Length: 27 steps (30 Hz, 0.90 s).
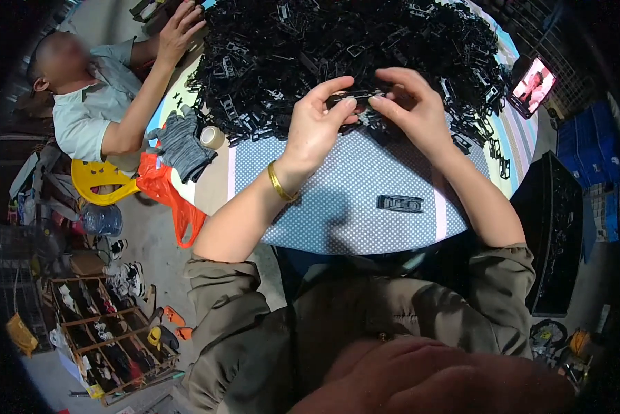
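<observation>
Table (217,185) and dotted cloth (310,224) took up the middle of the room. A big heap of black plastic pieces (344,41) covered the far part. On the left, I saw another person (82,114) with one hand up by the heap. A long black bin (557,234) stood on the right, and a red bag (165,193) hung at the table's left side. The worker's left hand (317,127) and right hand (420,114) were close together, fingers bent and pinched narrow. Gray gloves (184,148) lay near the left edge, just beside a roll of tape (212,137). One lone black clip (401,203) lay flat on the near cloth, a bit to the right. Both hands held a thin black piece (359,95) between them, over the heap's near edge.
</observation>
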Motion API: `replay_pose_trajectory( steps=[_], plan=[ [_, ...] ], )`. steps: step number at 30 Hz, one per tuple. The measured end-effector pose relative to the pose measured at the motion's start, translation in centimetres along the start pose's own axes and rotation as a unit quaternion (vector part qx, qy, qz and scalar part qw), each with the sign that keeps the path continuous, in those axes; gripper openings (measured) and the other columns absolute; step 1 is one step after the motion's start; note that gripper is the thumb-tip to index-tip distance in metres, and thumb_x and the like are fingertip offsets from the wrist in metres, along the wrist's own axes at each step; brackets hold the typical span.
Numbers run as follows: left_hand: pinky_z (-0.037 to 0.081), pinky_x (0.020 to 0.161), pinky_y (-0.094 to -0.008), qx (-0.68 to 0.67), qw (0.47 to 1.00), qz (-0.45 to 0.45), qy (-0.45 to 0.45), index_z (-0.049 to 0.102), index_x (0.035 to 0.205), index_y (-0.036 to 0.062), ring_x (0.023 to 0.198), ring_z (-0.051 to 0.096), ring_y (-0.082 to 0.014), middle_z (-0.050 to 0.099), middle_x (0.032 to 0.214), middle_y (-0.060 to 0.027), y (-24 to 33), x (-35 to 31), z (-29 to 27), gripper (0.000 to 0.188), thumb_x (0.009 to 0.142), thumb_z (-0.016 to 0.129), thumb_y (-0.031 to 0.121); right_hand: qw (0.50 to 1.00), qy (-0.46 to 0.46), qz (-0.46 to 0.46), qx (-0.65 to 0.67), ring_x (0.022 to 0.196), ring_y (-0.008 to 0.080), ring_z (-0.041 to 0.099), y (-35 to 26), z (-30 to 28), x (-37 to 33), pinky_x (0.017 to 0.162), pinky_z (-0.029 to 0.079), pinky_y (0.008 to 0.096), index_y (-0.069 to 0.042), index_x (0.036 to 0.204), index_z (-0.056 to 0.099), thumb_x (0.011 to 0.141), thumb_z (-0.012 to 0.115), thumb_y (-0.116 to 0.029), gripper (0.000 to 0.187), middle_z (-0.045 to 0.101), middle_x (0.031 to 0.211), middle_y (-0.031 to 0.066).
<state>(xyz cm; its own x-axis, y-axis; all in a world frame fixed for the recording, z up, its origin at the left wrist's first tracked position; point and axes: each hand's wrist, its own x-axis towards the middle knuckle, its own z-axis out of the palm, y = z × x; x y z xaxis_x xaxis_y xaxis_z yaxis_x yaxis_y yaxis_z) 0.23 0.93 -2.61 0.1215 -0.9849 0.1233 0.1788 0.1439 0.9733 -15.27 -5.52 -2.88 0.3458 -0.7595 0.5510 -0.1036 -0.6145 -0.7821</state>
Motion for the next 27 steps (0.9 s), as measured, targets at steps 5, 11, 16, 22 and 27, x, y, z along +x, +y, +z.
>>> replay_pose_trajectory(
  steps=[5,11,16,22,27],
  plan=[
    [0.05,0.072,-0.0224,0.004,0.999,0.01,-0.044,0.044,0.118,-0.0018,0.081,0.06,-0.0137,0.059,0.096,-0.0106,0.3,-0.2,-0.2,0.034,0.085,0.05,0.005,0.971,-0.142,0.154,0.116,0.062,0.0056,0.052,0.2,-1.2,0.8,0.056,0.042,0.0182,-0.002,0.084,0.065,0.073,0.068,-0.02,0.022,0.062,0.071,0.0013],
    [0.051,0.066,-0.0237,-0.089,0.988,-0.08,-0.099,0.037,0.121,-0.0028,0.075,0.06,-0.0156,0.057,0.087,-0.0099,-1.0,-0.6,0.5,0.037,0.088,0.045,0.011,0.957,-0.15,0.161,0.188,0.061,0.0055,0.052,2.1,-2.0,1.7,0.056,0.042,0.0184,-0.002,0.086,0.064,0.079,0.061,-0.029,0.028,0.061,0.073,0.0018],
    [0.049,0.067,-0.0218,0.054,0.964,-0.116,-0.234,0.042,0.118,-0.002,0.074,0.058,-0.0117,0.056,0.086,-0.0062,-1.8,-1.8,1.9,0.034,0.087,0.047,0.012,0.988,-0.059,0.126,0.07,0.065,0.0105,0.056,1.7,-2.0,4.9,0.061,0.044,0.0219,-0.003,0.088,0.062,0.082,0.057,-0.021,0.02,0.062,0.074,0.0014],
    [0.048,0.067,-0.0214,0.152,0.947,-0.064,-0.275,0.049,0.113,-0.0011,0.073,0.057,-0.0087,0.058,0.09,-0.0065,-1.9,-2.4,1.9,0.029,0.085,0.049,0.009,0.851,-0.032,-0.363,-0.379,0.093,0.0196,0.054,2.1,3.4,11.5,0.065,0.046,0.0282,-0.01,0.093,0.063,0.075,0.057,-0.011,0.019,0.059,0.101,0.0022],
    [0.048,0.067,-0.0211,0.175,0.942,-0.061,-0.279,0.051,0.111,0.0007,0.074,0.057,-0.0085,0.059,0.086,-0.0055,-1.7,-2.8,2.0,0.027,0.086,0.049,0.01,0.76,-0.187,-0.258,-0.566,0.093,0.0173,0.05,1.9,5.4,13.2,0.074,0.039,0.0337,-0.012,0.086,0.064,0.073,0.058,-0.017,0.015,0.059,0.093,-0.0006]
  ],
)
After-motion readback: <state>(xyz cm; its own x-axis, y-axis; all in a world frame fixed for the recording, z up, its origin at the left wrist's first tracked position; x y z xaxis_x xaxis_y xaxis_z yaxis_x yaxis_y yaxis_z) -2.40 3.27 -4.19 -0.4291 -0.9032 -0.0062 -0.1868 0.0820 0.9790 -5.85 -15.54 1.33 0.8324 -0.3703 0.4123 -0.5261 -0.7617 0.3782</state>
